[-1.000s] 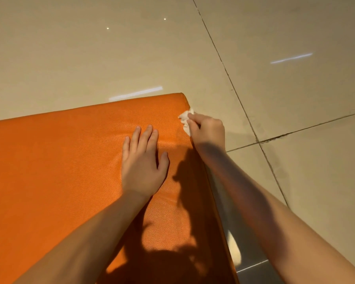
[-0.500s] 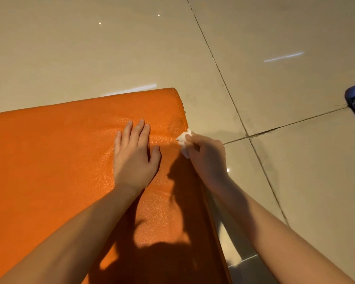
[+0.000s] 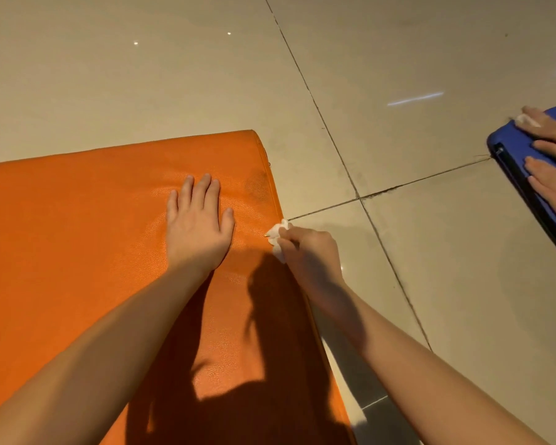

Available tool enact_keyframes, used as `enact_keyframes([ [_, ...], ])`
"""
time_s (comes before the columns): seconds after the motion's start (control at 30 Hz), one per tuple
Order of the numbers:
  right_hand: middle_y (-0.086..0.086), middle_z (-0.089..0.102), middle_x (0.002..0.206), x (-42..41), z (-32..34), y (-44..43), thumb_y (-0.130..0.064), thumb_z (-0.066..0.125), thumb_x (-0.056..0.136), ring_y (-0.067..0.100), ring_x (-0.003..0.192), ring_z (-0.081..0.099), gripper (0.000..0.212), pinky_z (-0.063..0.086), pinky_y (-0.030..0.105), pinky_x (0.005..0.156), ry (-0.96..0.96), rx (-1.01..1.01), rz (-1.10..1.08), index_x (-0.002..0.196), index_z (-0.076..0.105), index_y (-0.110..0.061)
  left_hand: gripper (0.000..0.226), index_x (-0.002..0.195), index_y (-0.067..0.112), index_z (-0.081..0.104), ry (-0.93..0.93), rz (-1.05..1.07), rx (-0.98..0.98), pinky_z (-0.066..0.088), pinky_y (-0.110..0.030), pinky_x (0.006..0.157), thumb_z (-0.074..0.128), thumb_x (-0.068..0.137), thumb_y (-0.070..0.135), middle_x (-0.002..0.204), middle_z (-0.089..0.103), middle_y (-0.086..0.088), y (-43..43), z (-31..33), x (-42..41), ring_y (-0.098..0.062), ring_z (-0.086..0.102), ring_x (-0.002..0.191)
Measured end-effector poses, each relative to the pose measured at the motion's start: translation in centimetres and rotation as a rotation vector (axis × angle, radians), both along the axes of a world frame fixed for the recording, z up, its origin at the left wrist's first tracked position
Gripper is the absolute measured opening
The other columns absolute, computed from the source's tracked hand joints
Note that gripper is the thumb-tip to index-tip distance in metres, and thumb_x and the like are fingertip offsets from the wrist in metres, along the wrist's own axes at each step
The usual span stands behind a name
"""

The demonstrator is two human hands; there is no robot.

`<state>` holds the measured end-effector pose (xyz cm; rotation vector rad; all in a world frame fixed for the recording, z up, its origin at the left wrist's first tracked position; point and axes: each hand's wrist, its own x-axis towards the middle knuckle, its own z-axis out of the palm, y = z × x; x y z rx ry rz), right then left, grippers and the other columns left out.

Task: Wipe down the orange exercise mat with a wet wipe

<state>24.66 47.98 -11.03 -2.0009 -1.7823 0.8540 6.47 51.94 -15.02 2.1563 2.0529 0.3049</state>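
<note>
The orange exercise mat (image 3: 77, 239) lies flat on the tiled floor and fills the left half of the head view. My left hand (image 3: 198, 224) rests palm down on its top, fingers spread, near the right edge. My right hand (image 3: 312, 252) is closed around a crumpled white wet wipe (image 3: 278, 236) and presses it against the mat's right side edge, below the far corner. A darker damp patch shows on the mat top near that corner. Shadows of my arms fall across the near part of the mat.
A blue mat (image 3: 527, 175) lies on the floor at the right edge of the view, with another person's hands (image 3: 552, 146) on it, one holding a white wipe. Glossy beige floor tiles (image 3: 430, 284) with dark grout lines surround both mats.
My right hand has slid the wipe along the mat's right edge toward me, away from the far corner. The view has shifted, so the blue mat and the other person's hands have come into sight.
</note>
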Motion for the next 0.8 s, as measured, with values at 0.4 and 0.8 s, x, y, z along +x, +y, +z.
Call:
enact_keyframes([
  [0.4, 0.014, 0.071, 0.103, 0.1, -0.4, -1.2, -0.015, 0.056, 0.091, 0.032, 0.096, 0.062, 0.023, 0.048, 0.037, 0.082, -0.025, 0.026, -0.002, 0.108, 0.072, -0.012, 0.067, 0.149, 0.009, 0.037, 0.108, -0.276, -0.146, 0.012, -0.051, 0.117, 0.026, 0.098, 0.052, 0.159, 0.027, -0.011, -11.7, 0.1, 2.0, -0.028, 0.018, 0.148],
  [0.8, 0.017, 0.069, 0.089, 1.7, 0.3, -7.5, -0.012, 0.052, 0.090, 0.035, 0.084, 0.060, 0.021, 0.044, 0.037, 0.070, -0.132, -0.004, 0.118, 0.091, 0.071, -0.006, 0.076, 0.155, 0.012, 0.021, 0.208, -0.267, -0.204, 0.003, -0.049, 0.119, 0.008, 0.093, 0.054, 0.163, 0.013, -0.009, -11.1, 0.4, 2.2, -0.027, 0.006, 0.151],
])
